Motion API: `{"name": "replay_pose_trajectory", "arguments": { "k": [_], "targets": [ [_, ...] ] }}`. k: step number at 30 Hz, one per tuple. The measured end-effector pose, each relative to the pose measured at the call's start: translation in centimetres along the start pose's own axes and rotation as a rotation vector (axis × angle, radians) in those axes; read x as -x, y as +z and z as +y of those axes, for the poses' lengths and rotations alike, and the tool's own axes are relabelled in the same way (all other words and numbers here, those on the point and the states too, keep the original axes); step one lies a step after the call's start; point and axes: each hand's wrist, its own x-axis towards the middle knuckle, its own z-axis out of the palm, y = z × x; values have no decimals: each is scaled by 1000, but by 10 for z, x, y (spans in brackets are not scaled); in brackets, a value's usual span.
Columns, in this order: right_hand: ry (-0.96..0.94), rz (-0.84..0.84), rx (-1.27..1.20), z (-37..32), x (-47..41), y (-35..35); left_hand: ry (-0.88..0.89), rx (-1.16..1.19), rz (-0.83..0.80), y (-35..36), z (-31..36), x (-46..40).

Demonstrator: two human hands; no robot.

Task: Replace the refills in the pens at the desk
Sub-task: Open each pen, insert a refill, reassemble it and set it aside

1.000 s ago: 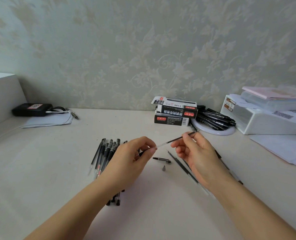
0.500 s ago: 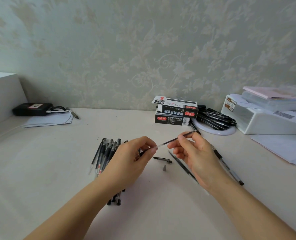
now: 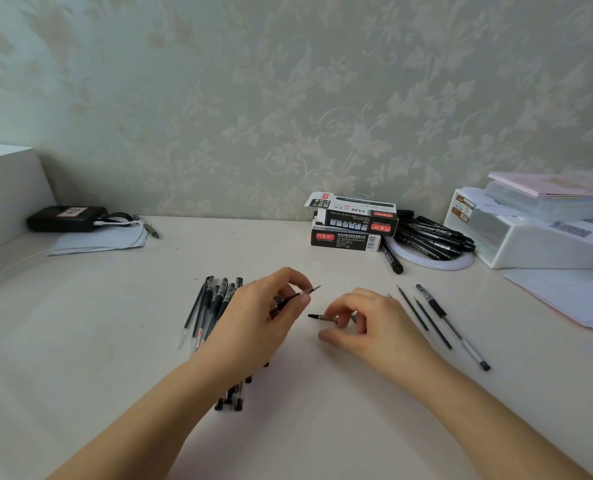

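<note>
My left hand (image 3: pixel 257 317) grips a black pen barrel (image 3: pixel 284 301), and a refill tip (image 3: pixel 312 290) sticks out of its upper right end. My right hand (image 3: pixel 368 323) is low on the desk, its curled fingers over the right end of a black pen cap (image 3: pixel 319 317). The thumb lies just in front of the cap. Whether that hand grips anything is hidden. A pile of pens (image 3: pixel 213 304) lies under and left of my left wrist. Two loose refills (image 3: pixel 423 317) and a whole pen (image 3: pixel 452 329) lie to the right.
Two stacked refill boxes (image 3: pixel 352 223) stand at the back. Beside them a white plate (image 3: pixel 433 264) holds black markers (image 3: pixel 433 237). A white storage box (image 3: pixel 530 247) and papers (image 3: pixel 565 299) fill the right side. A black device (image 3: pixel 64 219) on paper sits far left.
The refill that my right hand held has gone into the barrel; only its tip shows. My right hand let go and dropped to the cap on the desk.
</note>
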Motion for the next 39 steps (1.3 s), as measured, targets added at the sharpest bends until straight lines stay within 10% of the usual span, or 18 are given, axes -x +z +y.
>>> {"name": "replay_pose_trajectory", "arguments": {
  "k": [5,13,39],
  "targets": [
    [-14,-63,49,3,2,2,15,-53,-17,0,0,0],
    [130,171,-612,-4,-5,-7,90,-200,-55,0,-2,2],
    [24,-2,-554,-3,-3,-4,264,-246,-105,1,5,3]
  ]
}}
